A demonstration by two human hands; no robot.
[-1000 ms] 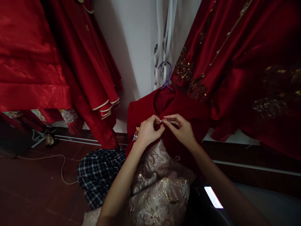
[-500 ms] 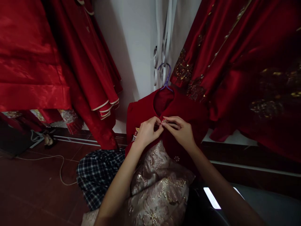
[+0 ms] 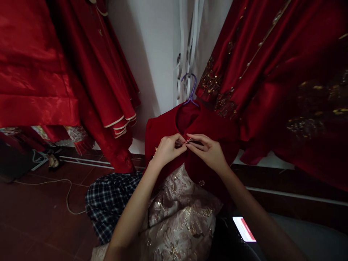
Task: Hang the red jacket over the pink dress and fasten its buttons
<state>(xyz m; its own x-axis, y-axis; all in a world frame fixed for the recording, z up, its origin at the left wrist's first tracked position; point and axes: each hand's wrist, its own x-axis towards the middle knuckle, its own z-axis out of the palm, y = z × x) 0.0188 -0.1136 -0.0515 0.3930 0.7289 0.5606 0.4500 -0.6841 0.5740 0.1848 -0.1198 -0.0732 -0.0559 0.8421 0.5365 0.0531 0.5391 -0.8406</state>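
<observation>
A dark red velvet jacket [image 3: 214, 125] hangs on a purple hanger [image 3: 189, 90] in front of me, over a pale gold brocade skirt [image 3: 179, 210]. My left hand [image 3: 167, 149] and my right hand [image 3: 209, 152] meet just below the jacket's neckline. Both pinch a small jewelled fastening [image 3: 188, 140] between their fingertips, the left from the left side, the right from the right. The other fingers curl in against the velvet. A second small ornament [image 3: 201, 183] sits lower on the jacket front.
Red satin gowns [image 3: 65, 69] hang at the left and embroidered red gowns [image 3: 282, 76] at the right, against a white wall [image 3: 152, 54]. A checked cloth [image 3: 111, 199] lies on the dark red floor, beside a white cord [image 3: 67, 197]. A lit phone screen [image 3: 244, 229] glows at the lower right.
Both hands have stayed pinched on the fastening, with small finger shifts. The view has drifted slightly, and the phone screen now shows red at its top.
</observation>
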